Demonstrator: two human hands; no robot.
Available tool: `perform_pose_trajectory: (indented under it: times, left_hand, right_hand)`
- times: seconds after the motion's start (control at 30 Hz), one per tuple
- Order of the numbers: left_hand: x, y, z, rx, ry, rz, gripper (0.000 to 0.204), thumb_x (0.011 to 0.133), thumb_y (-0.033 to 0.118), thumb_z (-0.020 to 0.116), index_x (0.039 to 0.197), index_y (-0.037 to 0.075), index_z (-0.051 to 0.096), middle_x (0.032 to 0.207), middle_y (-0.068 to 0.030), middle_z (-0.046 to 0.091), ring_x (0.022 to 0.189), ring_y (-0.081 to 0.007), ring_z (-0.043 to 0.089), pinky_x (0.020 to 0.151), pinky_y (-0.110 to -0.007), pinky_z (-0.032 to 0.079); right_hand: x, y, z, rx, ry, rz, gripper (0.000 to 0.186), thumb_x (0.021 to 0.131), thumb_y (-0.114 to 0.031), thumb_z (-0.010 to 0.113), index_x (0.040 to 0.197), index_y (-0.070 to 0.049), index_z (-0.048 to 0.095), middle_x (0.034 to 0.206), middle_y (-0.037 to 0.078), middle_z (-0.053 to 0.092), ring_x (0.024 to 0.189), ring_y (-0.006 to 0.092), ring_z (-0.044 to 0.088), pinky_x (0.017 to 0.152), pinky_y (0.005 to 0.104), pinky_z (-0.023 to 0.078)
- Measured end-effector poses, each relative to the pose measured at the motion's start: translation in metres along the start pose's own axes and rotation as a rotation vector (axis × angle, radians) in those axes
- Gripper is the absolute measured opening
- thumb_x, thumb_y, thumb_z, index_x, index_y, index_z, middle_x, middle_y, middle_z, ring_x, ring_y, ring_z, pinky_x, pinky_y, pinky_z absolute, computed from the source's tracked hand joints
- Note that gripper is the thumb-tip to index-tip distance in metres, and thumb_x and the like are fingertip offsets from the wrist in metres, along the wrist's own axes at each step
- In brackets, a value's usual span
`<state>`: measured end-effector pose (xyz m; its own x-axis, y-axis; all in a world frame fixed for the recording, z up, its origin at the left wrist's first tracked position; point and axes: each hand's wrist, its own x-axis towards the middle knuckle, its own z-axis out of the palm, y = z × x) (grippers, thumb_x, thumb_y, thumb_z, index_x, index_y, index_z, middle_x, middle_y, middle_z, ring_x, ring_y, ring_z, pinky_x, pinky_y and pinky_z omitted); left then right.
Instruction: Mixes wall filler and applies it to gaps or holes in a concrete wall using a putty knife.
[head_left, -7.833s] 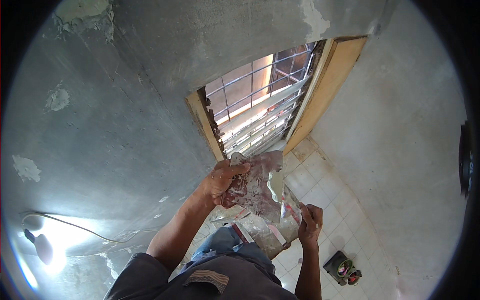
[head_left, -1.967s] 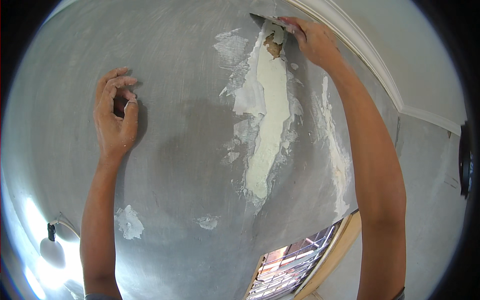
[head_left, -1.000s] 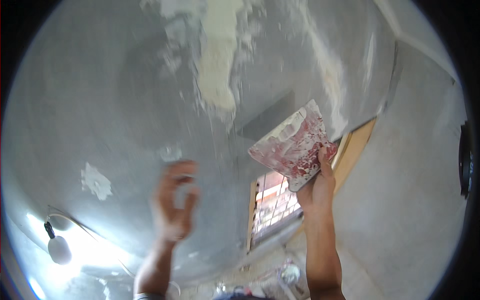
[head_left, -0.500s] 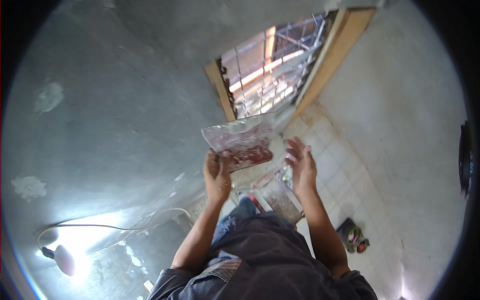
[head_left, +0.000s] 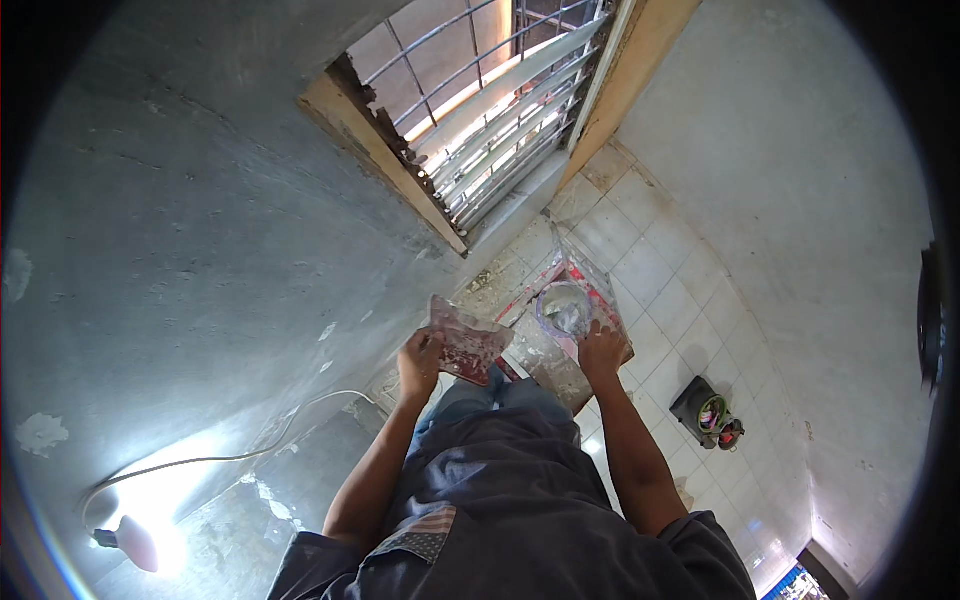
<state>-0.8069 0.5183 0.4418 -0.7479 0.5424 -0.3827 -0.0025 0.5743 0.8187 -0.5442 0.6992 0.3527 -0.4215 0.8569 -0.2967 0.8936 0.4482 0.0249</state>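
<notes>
bare grey wall (head_left: 200, 200), barred window (head_left: 480, 110) at 12 o'clock. left hand (head_left: 420, 358) clasps smeared board (head_left: 468, 340); right hand (head_left: 602, 350), grip unclear, at filler tub (head_left: 566, 310), 1 o'clock. reloading stage; wall patches remain unfilled.

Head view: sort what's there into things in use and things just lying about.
In use:
- smeared board, held in the left hand
- container of filler, the right hand at it
- spattered stand under it

Lying about:
- dark bag on the tiled floor
- lamp and its cable
- barred window
</notes>
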Motion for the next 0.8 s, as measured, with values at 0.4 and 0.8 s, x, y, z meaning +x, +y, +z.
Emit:
perform_pose_trajectory:
  times: [0.4, 0.8]
  left_hand:
    - [0.043, -0.034, 0.114, 0.315, -0.215, 0.16, 0.025, 0.082, 0.021, 0.063, 0.099, 0.005, 0.069, 0.087, -0.0246, 0.066, 0.085, -0.0431, 0.063, 0.077, -0.047, 0.05]
    - [0.072, -0.018, 0.156, 0.423, -0.372, 0.16, 0.023, 0.081, 0.022, 0.059, 0.096, 0.006, 0.069, 0.087, -0.0231, 0.066, 0.086, -0.0414, 0.064, 0.078, -0.047, 0.05]
  right_hand:
    - [0.015, 0.02, 0.012, -0.074, -0.027, -0.137, 0.022, 0.086, -0.016, 0.055, 0.106, -0.009, 0.064, 0.092, 0.013, 0.065, 0.081, 0.0288, 0.067, 0.068, 0.0425, 0.051]
    - [0.057, 0.015, -0.013, -0.178, -0.075, -0.265, 0.025, 0.084, -0.015, 0.054, 0.104, -0.015, 0.069, 0.093, 0.007, 0.067, 0.095, 0.0221, 0.063, 0.086, 0.0441, 0.037]
